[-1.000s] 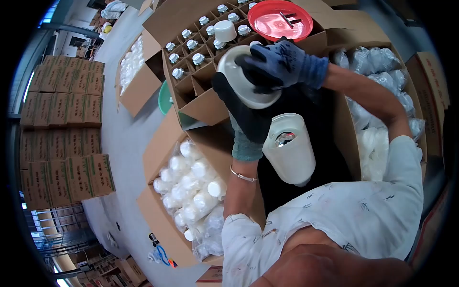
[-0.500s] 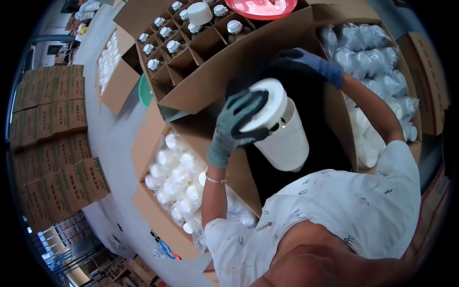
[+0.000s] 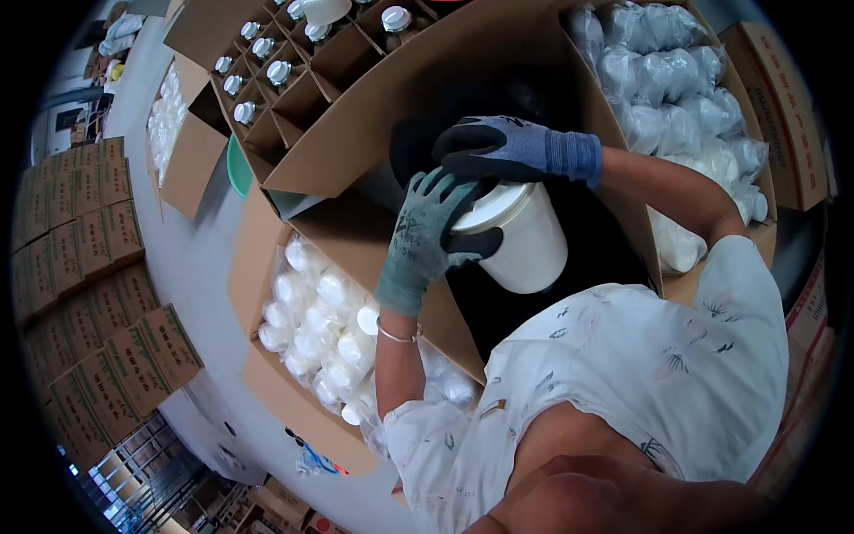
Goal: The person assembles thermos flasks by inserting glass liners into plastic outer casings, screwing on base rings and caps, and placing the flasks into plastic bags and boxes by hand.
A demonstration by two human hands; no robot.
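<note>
A white plastic tub [image 3: 534,251] stands in front of my body, its round white lid [image 3: 487,209] now down on its rim. My left hand [image 3: 433,222], in a grey-green glove with black palm and fingers, grips the lid's left side, thumb over the near edge. My right hand [image 3: 498,149], in a blue glove with black fingers, reaches across the far side of the lid with its fingers curled over the top and close to my left fingers. Both gloves cover much of the lid, and the tub's inside is hidden.
Ahead stands an open divided carton [image 3: 356,120] with white-capped bottles [image 3: 278,71]. Boxes of bagged white plastic pieces stand left [image 3: 325,311] and right [image 3: 685,107]. Stacked brown cartons [image 3: 89,222] are at far left, beside a green basin [image 3: 238,167].
The lid, tilted with a gap above the tub, has come down onto the rim. My right hand has moved left from beyond the tub onto the lid. The view has shifted slightly.
</note>
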